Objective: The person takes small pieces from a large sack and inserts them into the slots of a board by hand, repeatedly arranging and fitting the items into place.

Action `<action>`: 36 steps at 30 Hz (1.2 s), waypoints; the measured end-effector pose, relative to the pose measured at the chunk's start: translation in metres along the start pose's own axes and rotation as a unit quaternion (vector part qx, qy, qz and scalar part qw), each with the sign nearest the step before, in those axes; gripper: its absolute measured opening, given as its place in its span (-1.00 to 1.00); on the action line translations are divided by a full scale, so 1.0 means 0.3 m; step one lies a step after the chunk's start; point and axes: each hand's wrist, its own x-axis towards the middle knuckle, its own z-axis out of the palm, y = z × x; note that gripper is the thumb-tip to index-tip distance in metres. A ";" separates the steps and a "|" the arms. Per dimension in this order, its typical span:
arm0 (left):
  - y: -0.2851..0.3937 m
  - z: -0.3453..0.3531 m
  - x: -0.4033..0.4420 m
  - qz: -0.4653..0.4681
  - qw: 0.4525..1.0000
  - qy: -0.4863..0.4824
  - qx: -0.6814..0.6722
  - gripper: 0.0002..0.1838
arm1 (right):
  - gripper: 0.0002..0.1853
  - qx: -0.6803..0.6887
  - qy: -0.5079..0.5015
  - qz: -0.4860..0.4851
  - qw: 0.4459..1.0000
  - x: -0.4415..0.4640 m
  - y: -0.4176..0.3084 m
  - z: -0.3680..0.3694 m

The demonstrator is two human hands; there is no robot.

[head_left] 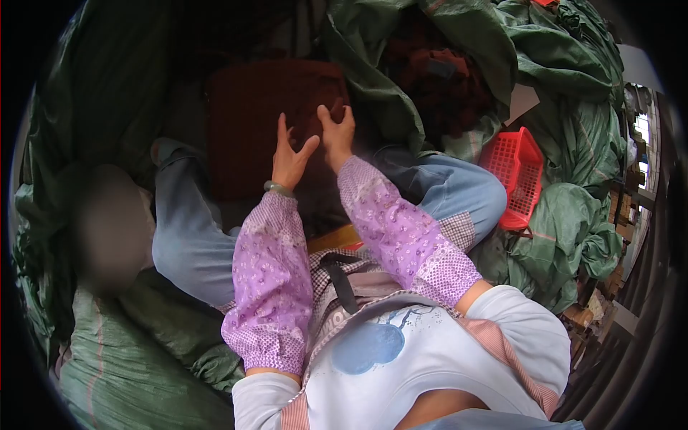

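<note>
Dark-red box point(244, 122) lies below the empty left hand point(290, 163), fingers spread wide, and below the half-curled right hand point(338, 135), hold on anything cannot be told; red perforated basket point(512, 175) well to its right.

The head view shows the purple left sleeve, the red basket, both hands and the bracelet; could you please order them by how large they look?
1. Purple left sleeve
2. Red basket
3. Left hand and right hand: too alike to rank
4. Bracelet
</note>
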 end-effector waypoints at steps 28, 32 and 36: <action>0.198 0.597 0.228 0.032 0.994 -0.066 0.076 -0.13 | -0.77 0.528 -0.034 0.193 0.826 0.383 0.041 -0.414; 0.406 0.776 0.261 0.164 0.975 -0.129 -0.080 0.07 | -0.72 0.289 -0.098 -0.071 0.950 0.583 -0.101 -0.670; 0.448 0.593 0.239 0.220 0.968 -0.098 -0.072 -0.13 | -0.30 0.490 0.103 0.220 0.837 0.828 -0.311 -0.808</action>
